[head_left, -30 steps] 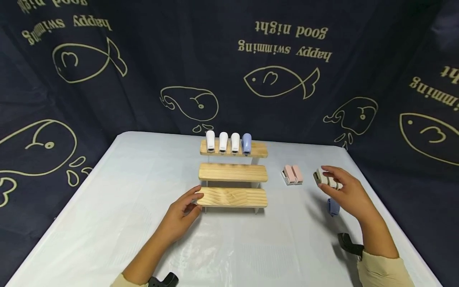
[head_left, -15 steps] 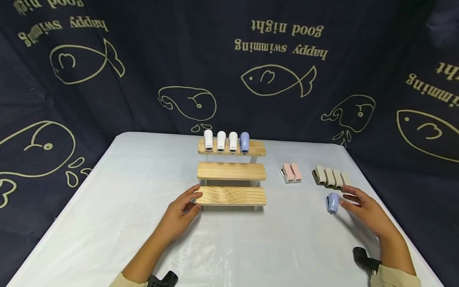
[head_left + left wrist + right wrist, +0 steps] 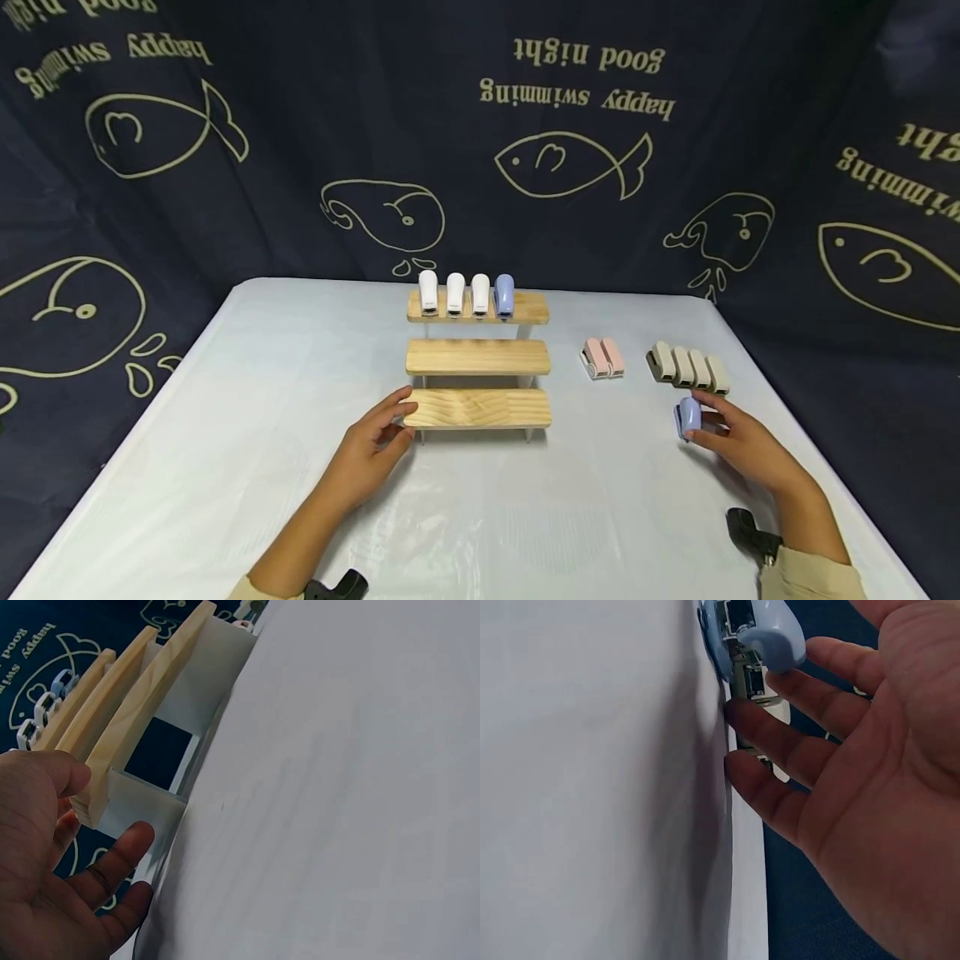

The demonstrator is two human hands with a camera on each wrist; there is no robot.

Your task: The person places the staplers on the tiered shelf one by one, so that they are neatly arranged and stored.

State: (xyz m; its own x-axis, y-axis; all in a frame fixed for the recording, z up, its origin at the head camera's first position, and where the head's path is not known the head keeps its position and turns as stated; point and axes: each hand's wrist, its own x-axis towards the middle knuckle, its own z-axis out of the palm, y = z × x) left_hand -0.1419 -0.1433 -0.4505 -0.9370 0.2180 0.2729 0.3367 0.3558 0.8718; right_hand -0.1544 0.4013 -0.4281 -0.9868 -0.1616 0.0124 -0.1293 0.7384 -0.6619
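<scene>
In the head view my left hand (image 3: 371, 446) holds the left end of the lowest board of a three-tier wooden display stand (image 3: 480, 408), its thumb against the board end in the left wrist view. My right hand (image 3: 738, 433) has its thumb and fingertips around the ends of a small blue stapler (image 3: 688, 414). In the right wrist view, fingers (image 3: 829, 701) lie against the stapler's blue casing, while most of the thumb is out of frame. Several off-white staplers (image 3: 686, 365) sit in a row just behind that hand.
Three white staplers (image 3: 454, 293) and one blue stapler (image 3: 504, 295) stand on the top tier. Two pink staplers (image 3: 602, 357) lie right of the stand. A dark curtain (image 3: 360, 100) with fish drawings hangs behind the white-covered table (image 3: 300, 350).
My right hand has left the row of off-white staplers and come nearer me, onto the blue stapler. My left hand stays at the stand. The head view has shifted slightly.
</scene>
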